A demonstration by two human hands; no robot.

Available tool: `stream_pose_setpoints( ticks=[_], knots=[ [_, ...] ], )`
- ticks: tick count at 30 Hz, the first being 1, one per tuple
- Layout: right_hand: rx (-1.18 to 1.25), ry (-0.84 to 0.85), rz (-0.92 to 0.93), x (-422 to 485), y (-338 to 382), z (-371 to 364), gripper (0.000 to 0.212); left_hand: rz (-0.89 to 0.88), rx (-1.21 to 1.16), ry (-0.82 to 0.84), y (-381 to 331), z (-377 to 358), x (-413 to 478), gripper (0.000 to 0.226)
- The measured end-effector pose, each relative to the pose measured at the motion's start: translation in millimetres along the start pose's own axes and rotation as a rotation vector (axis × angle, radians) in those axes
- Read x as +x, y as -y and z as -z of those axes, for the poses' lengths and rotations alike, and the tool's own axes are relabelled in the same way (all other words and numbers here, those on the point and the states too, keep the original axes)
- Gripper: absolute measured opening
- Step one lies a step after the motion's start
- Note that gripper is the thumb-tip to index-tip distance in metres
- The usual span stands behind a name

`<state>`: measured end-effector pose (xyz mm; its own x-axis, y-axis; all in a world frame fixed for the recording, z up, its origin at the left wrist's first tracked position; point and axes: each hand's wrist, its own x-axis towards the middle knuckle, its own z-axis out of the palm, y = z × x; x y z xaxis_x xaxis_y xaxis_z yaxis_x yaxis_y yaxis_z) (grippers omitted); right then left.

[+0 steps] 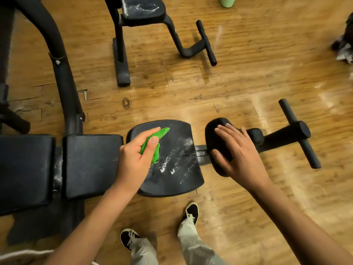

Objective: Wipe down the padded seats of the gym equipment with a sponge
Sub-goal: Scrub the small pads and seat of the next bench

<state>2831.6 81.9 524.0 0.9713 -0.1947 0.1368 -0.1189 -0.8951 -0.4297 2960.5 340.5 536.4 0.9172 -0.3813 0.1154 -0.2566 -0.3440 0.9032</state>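
While the right hand (pixel 242 155) lies flat on the roller pad (pixel 214 131), the left hand (pixel 133 161) clutches the sponge (pixel 160 133), with what looks like white residue (pixel 172 159) streaking the seat (pixel 172 185) just to its right.

Gym or training room, going by the kit. Black weight bench (pixel 91 165) runs across the frame: padded sections in a row, then a wider seat pad (pixel 175 169) streaked with white powder. Off its end, a rounded roller pad (pixel 214 139) and a T-shaped bar (pixel 298 131). Second bench (pixel 143 8) of the same make stands beyond, its pad dusted white too. Curved black tube frame (pixel 63 77) rises at upper left. Worn, scuffed plank floor (pixel 248 83) underfoot, glossy in patches. Lace-up shoes (pixel 129 239) on the person standing here
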Motion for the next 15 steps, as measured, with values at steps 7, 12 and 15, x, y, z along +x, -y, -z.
stream_pose_setpoints(
  ticks=[7,12,15],
  knots=[
    [-0.276,-0.037,0.019,-14.0,-58.7,62.3,0.058,-0.054,-0.065,-0.067,-58.2,-57.6,1.7,0.023],
    [-0.371,-0.114,0.016,-35.1,-83.3,107.9,0.057,-0.108,-0.137,-0.051,-98.1,-90.7,9.1,0.02],
    [-0.385,-0.162,0.001,-53.9,-97.0,130.1,0.057,-0.148,-0.162,-0.07,-120.5,-113.0,7.4,0.021]
  ],
)
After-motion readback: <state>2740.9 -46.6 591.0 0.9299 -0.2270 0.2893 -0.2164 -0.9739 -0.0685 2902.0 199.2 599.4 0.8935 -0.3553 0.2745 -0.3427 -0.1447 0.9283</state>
